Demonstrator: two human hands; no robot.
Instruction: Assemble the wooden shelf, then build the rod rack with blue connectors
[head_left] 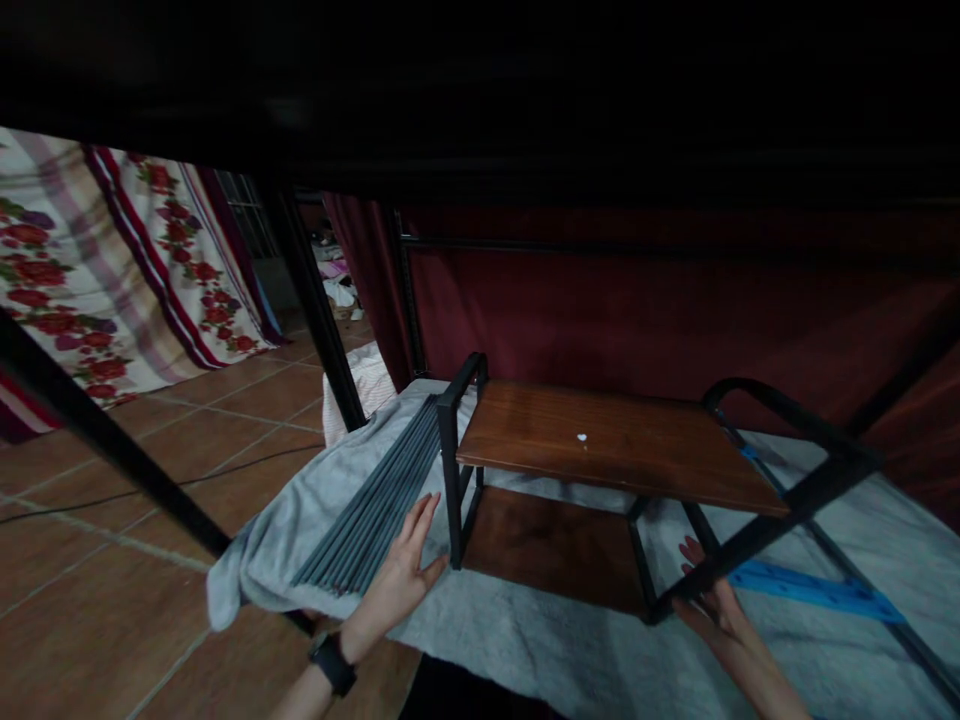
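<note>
A small shelf rack (615, 440) with black metal frame and two brown wooden boards stands on a grey blanket (525, 640). My left hand (405, 570) lies flat and open, fingers stretched, on a bundle of grey metal rods (375, 500) beside the rack's left post. A dark watch is on that wrist. My right hand (712, 595) is at the rack's lower right bar, fingers extended upward and touching the black frame; it looks open.
A blue strip (810, 588) lies on the blanket at right. Dark red curtain (637, 310) hangs behind. Black diagonal bed posts (112, 440) stand at left over a tiled floor (112, 560). Floral fabric (97, 280) hangs far left. A dark overhang fills the top.
</note>
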